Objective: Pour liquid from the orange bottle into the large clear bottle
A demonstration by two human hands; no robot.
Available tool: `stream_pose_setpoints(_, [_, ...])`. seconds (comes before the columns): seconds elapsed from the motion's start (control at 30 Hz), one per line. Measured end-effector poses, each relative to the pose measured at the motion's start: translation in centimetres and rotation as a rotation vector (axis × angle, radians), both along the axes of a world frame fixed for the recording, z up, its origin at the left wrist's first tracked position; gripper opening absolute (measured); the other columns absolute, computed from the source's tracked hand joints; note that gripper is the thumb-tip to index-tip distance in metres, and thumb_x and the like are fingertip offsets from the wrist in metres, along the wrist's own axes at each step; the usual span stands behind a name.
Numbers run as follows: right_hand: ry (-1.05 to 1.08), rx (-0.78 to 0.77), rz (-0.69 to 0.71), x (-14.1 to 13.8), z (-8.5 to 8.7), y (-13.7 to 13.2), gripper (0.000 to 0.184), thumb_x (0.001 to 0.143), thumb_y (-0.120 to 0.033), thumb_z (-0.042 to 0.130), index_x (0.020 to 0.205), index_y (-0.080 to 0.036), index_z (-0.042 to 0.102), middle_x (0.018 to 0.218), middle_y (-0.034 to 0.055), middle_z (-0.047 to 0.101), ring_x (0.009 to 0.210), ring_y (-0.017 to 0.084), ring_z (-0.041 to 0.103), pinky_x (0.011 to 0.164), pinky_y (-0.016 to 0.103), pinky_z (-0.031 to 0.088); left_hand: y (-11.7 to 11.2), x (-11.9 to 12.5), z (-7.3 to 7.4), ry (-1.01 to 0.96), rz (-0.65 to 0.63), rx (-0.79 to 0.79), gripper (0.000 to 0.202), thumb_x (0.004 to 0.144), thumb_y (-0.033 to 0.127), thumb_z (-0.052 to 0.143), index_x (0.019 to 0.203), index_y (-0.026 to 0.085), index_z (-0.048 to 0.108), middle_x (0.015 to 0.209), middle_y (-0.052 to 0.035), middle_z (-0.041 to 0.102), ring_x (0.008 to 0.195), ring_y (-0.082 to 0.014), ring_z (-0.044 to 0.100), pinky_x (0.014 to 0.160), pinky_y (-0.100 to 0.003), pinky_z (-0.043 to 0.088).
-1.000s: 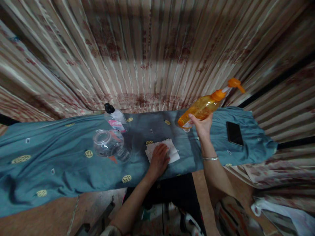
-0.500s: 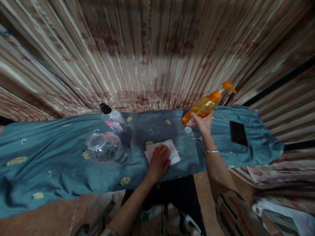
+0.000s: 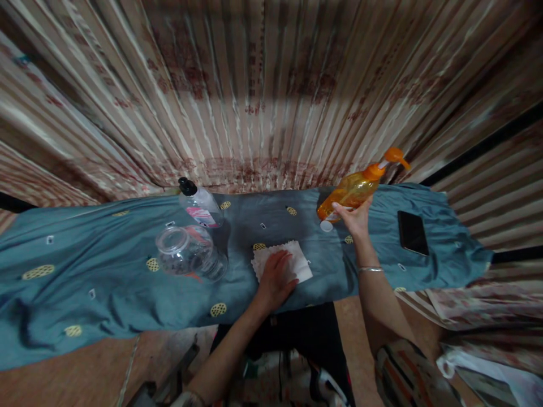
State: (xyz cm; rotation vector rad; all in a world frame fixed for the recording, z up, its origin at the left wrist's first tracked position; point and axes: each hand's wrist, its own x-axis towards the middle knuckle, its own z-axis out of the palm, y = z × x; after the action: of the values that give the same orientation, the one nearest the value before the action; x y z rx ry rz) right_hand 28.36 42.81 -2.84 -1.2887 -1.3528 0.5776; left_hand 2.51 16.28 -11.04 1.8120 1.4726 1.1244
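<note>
While right fingers [image 3: 343,211] clasp bottle [image 3: 351,190], cloth [image 3: 300,265] lies beneath left fingers [image 3: 278,260].

there are two hands [image 3: 275,281] and one bracelet [image 3: 370,269], plus two pump bottles [image 3: 351,189], one clear jar [image 3: 186,255], one white cloth [image 3: 302,268], one dark phone [image 3: 413,232], one small white disc [image 3: 326,226] and one blue tablecloth [image 3: 119,265].

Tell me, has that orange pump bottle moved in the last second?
Yes, slightly: measured against the nearest yellow pineapple print, the base of the orange pump bottle sits farther right, uncovering more of the white disc.
</note>
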Motion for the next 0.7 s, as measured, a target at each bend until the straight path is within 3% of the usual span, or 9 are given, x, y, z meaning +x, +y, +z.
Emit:
stream_pose_setpoints(0.1, [0.041, -0.034, -0.053, 0.1, -1.0, -1.1, 0.17, 0.053, -0.092, 0.102, 0.191, -0.026, 0.029, 0.179, 0.0226, 0.06, 0.166, 0.044, 0.062, 0.141, 0.073, 0.051, -1.5, -0.6, 0.7, -0.029, 0.061, -0.006, 0.078, 0.104, 0.048, 0.094, 0.175, 0.028, 0.067, 0.18, -0.0219, 0.069, 0.168, -0.0413, 0.069, 0.14, -0.07, 0.058])
stream_pose_setpoints(0.17, [0.063, -0.073, -0.089, 0.2, -1.9, -2.8, 0.175, 0.051, -0.102, 0.096, 0.193, -0.029, 0.025, 0.188, 0.0242, 0.05, 0.173, 0.048, 0.055, 0.142, 0.076, 0.047, -3.2, -1.3, 1.3, -0.034, 0.117, -0.007, 0.078, 0.103, 0.045, 0.094, 0.175, 0.03, 0.067, 0.178, -0.0206, 0.071, 0.166, -0.0404, 0.071, 0.138, -0.067, 0.061])
stream_pose_setpoints(0.27, [0.041, -0.098, -0.136, 0.2, -3.2, -6.7, 0.171, 0.061, -0.112, 0.086, 0.193, -0.021, 0.025, 0.193, 0.0322, 0.042, 0.181, 0.054, 0.046, 0.145, 0.079, 0.042, -6.6, -3.0, 2.1, -0.031, 0.231, -0.011, 0.071, 0.103, 0.04, 0.092, 0.17, 0.032, 0.07, 0.169, -0.0173, 0.079, 0.157, -0.0388, 0.078, 0.13, -0.061, 0.067])
stream_pose_setpoints(0.43, [-0.079, -0.035, -0.066, -3.0, -3.7, -14.0, 0.138, 0.086, -0.105, 0.08, 0.19, -0.025, 0.036, 0.191, 0.0282, 0.05, 0.182, 0.053, 0.05, 0.147, 0.08, 0.041, -11.4, -6.3, 2.5, -0.006, 0.439, -0.022, 0.046, 0.109, 0.039, 0.083, 0.154, 0.031, 0.078, 0.146, -0.0126, 0.086, 0.138, -0.0345, 0.086, 0.119, -0.053, 0.073])
stream_pose_setpoints(0.53, [-0.075, -0.015, 0.093, -6.6, -3.2, -16.5, 0.118, 0.093, -0.091, 0.086, 0.185, -0.029, 0.047, 0.189, 0.0248, 0.057, 0.178, 0.048, 0.057, 0.148, 0.074, 0.045, -12.0, -7.8, 2.1, 0.02, 0.494, -0.01, 0.036, 0.113, 0.045, 0.079, 0.145, 0.029, 0.081, 0.141, -0.0125, 0.085, 0.133, -0.0325, 0.085, 0.116, -0.053, 0.074])
stream_pose_setpoints(0.7, [-0.117, -0.012, 0.234, -10.9, -4.2, -18.8, 0.104, 0.1, -0.089, 0.079, 0.174, -0.02, 0.06, 0.179, 0.0282, 0.068, 0.171, 0.049, 0.064, 0.145, 0.081, 0.048, -10.3, -8.8, 0.6, 0.079, 0.487, 0.013, 0.04, 0.115, 0.051, 0.083, 0.141, 0.021, 0.08, 0.141, -0.0117, 0.084, 0.127, -0.0299, 0.083, 0.112, -0.057, 0.073])
